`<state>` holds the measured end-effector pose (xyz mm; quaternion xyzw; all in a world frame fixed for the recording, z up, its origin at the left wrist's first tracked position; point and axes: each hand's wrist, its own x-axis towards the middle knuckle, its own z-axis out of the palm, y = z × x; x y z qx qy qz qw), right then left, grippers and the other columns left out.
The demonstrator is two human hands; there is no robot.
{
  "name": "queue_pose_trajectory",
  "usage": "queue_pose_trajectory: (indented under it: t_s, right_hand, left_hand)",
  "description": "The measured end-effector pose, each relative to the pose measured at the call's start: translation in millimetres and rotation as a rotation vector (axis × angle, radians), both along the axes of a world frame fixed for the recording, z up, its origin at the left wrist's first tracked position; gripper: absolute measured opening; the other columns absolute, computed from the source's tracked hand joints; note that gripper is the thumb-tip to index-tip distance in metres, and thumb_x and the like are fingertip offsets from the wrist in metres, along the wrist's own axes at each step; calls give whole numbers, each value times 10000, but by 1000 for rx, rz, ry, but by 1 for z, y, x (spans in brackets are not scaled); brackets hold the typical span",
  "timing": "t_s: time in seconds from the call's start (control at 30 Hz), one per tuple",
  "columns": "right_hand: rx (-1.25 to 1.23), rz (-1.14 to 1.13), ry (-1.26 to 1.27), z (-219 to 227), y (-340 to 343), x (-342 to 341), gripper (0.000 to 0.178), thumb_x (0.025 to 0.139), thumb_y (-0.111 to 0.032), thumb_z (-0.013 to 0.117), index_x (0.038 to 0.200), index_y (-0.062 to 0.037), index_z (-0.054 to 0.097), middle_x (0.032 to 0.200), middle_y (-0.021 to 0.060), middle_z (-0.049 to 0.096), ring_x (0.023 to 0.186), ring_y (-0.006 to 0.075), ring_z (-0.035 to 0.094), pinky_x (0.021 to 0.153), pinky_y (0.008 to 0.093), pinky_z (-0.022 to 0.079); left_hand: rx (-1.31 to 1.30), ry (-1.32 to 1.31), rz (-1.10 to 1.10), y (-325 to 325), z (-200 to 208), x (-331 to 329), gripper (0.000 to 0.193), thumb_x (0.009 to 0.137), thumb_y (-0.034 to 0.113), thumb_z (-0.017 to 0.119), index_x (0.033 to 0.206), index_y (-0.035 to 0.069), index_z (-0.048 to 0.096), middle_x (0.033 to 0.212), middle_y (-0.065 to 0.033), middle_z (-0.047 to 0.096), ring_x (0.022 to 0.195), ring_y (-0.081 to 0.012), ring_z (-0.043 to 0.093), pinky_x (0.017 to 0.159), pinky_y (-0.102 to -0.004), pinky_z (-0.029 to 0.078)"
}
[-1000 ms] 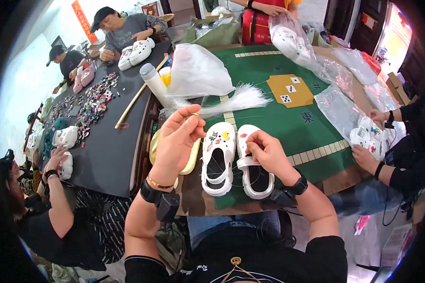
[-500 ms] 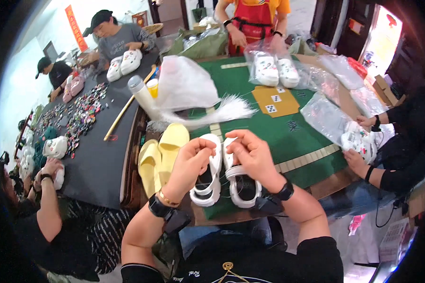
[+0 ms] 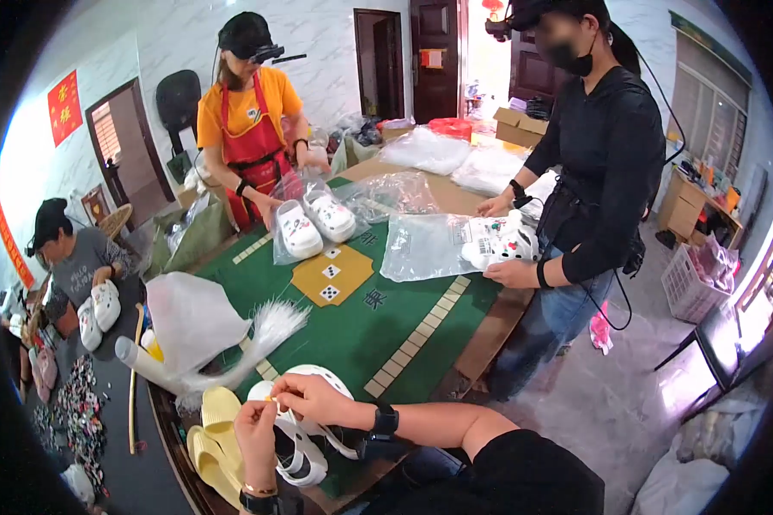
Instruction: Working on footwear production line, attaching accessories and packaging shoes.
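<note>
Above a pair of white clogs [image 3: 304,455], my left hand [image 3: 256,436] is closed, with thumb and fingertips pinched together. My right hand [image 3: 319,402] is also closed in a pinch, its fingertips almost meeting the left ones. A tiny orange speck shows between the fingertips, too small to name. The clogs stand side by side on a green table mat [image 3: 404,318], partly hidden by my hands. Left of them lies a pair of pale yellow slippers [image 3: 210,455]. Beyond my hands spreads a bundle of thin white strands [image 3: 270,333].
A white plastic bag [image 3: 199,319] and a white bottle [image 3: 142,359] stand at the left. Many small charms [image 3: 84,403] cover the dark table there. Across the mat, one person bags white clogs [image 3: 316,225]; at right another handles a bagged pair [image 3: 502,242].
The view has swung to the right, showing more of the room. My hands, formerly apart over the two clogs, have come together at the fingertips.
</note>
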<state>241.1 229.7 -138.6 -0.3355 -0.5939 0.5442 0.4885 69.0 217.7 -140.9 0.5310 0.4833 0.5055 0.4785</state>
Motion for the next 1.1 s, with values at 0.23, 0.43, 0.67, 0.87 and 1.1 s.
queue_pose_trajectory:
  t_s: [0.23, 0.43, 0.67, 0.87, 1.1]
  right_hand:
    - [174, -154, -118, -20, -1, -8, 140, 913, -135, 573, 963, -9, 605, 756, 66, 649, 636, 114, 573, 581, 285, 464]
    - [164, -117, -197, -18, -5, -11, 155, 888, -134, 593, 991, -27, 640, 761, 97, 653, 662, 157, 606, 631, 286, 469]
    - [190, -75, -318, -19, -5, -13, 164, 892, -153, 598, 1000, -31, 618, 819, 127, 676, 711, 267, 648, 644, 338, 488]
    - [213, -65, -273, -33, 0, -15, 165, 905, -150, 588, 1028, -41, 608, 853, 117, 675, 735, 264, 653, 659, 342, 493]
    - [180, -44, -322, -30, 2, -16, 159, 912, -164, 592, 1020, -49, 607, 837, 138, 662, 750, 293, 657, 661, 356, 495]
  left_hand:
    - [-241, -247, 72, -5, 3, 3, 111, 899, 110, 634, 817, 52, 587, 564, 80, 441, 401, 13, 312, 356, -177, 177]
    - [-276, -303, 44, -3, -17, -9, 135, 895, 116, 640, 810, 22, 593, 552, 20, 478, 406, -50, 386, 366, -209, 268]
    - [-17, 97, -43, -5, -30, -17, 234, 1001, 232, 520, 972, 16, 605, 654, 12, 479, 552, -66, 391, 500, -248, 320]
    - [3, 423, 57, -16, -7, -6, 281, 1004, 237, 486, 1001, -27, 583, 900, -116, 611, 788, -180, 531, 693, -323, 442]
    - [101, 456, 77, -13, -9, -4, 256, 997, 220, 508, 997, -27, 576, 882, -117, 594, 782, -200, 520, 713, -325, 440]
